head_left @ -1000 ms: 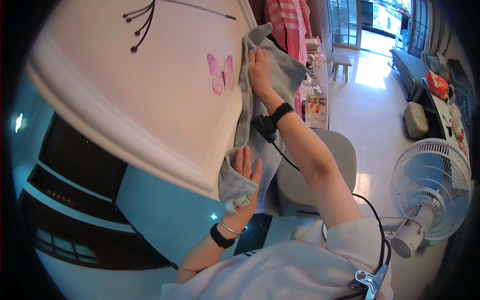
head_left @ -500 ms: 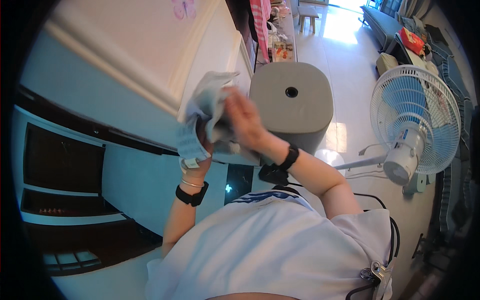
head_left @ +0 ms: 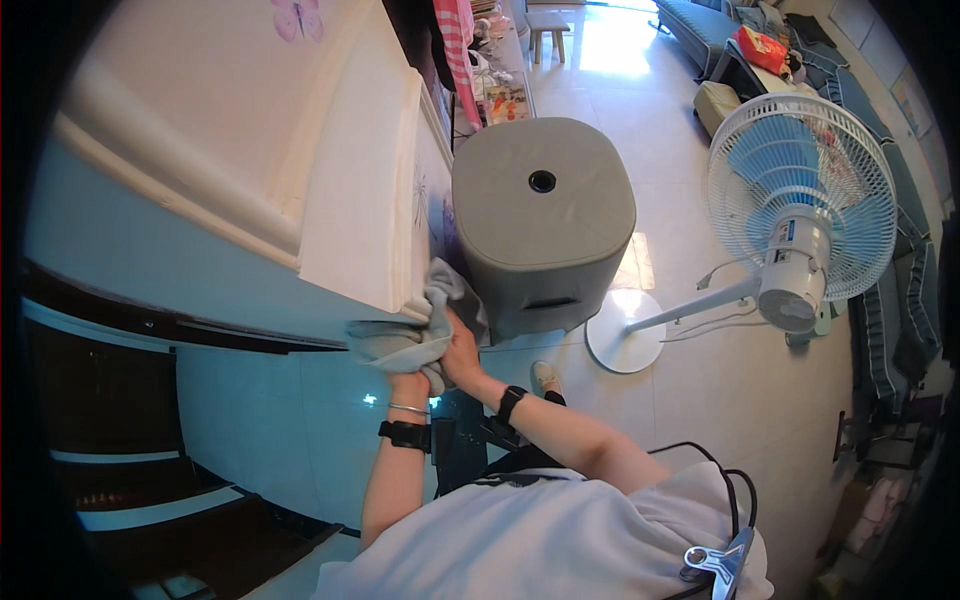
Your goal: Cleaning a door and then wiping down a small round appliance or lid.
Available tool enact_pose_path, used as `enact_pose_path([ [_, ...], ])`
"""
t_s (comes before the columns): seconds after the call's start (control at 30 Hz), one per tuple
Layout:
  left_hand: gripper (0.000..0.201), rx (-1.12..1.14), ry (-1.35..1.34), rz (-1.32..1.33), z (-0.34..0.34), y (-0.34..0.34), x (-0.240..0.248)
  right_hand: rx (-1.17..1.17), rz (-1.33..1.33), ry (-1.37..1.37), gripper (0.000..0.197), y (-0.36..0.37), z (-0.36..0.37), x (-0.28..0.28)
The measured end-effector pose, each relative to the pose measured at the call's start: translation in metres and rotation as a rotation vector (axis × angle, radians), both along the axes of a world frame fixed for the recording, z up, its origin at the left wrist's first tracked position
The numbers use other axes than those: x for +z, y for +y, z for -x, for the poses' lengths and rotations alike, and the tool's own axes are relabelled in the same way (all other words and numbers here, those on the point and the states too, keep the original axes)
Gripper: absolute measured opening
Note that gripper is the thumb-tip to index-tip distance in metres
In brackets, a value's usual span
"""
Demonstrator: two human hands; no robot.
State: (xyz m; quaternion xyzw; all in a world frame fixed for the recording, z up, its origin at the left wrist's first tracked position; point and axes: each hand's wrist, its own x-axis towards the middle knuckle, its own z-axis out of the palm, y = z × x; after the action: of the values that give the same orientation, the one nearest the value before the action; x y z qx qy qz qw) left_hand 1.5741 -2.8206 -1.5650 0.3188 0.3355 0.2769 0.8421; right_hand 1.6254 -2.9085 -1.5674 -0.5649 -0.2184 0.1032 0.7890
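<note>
Holding your 2 forearms close together, you have the left hand [head_left: 408,383] and the right hand [head_left: 463,353] meeting at a bunched grey cloth [head_left: 390,347]. Your right fingers look curled closed on its folds, with their tips hidden. Cloth covers most of your left hand, so I cannot tell how far closed it is or how much it has hold of. The cloth is by the nearest corner of the white cabinet [head_left: 360,180]; whether it presses on that corner is unclear.

I would judge the cloth work as under way: the cloth is crumpled, neither spread nor folded flat, and not yet set down. How much is done or left does not show here.

Just beyond the cloth, near your right hand, stands a grey rounded box [head_left: 540,225] with 1 round black opening on top. The white floor fan [head_left: 790,240] is to its right, and farther off are 1 small stool [head_left: 547,22] and a red bag [head_left: 762,48].
</note>
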Motion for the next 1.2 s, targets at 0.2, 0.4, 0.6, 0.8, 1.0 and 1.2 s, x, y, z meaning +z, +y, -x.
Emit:
enact_pose_path([
  [0.2,0.048,-0.284,0.201,0.143,0.015,-0.002,-0.066,-0.074,0.535,0.134,0.035,-0.019,-0.016,-0.069],
  [0.4,0.055,-0.618,0.129,0.289,0.054,-0.038,-0.031,0.356,0.852,-0.174,0.031,-0.072,0.022,-0.009],
  [0.6,0.045,-0.887,-0.065,-1.044,0.054,-0.046,0.009,0.795,0.964,-0.304,0.022,-0.116,-0.018,0.114],
  [0.8,0.041,-0.806,-0.393,-0.062,0.039,-0.038,0.011,-0.288,0.918,-1.097,0.048,-0.096,-0.109,0.154],
  [1.0,0.036,-0.724,-0.245,-0.097,0.033,-0.059,0.046,-0.198,0.956,-0.946,0.054,-0.057,-0.152,0.093],
  [1.2,0.039,-0.698,-0.309,0.053,0.026,-0.064,0.065,-0.076,0.556,-1.108,0.016,-0.092,-0.132,0.078],
])
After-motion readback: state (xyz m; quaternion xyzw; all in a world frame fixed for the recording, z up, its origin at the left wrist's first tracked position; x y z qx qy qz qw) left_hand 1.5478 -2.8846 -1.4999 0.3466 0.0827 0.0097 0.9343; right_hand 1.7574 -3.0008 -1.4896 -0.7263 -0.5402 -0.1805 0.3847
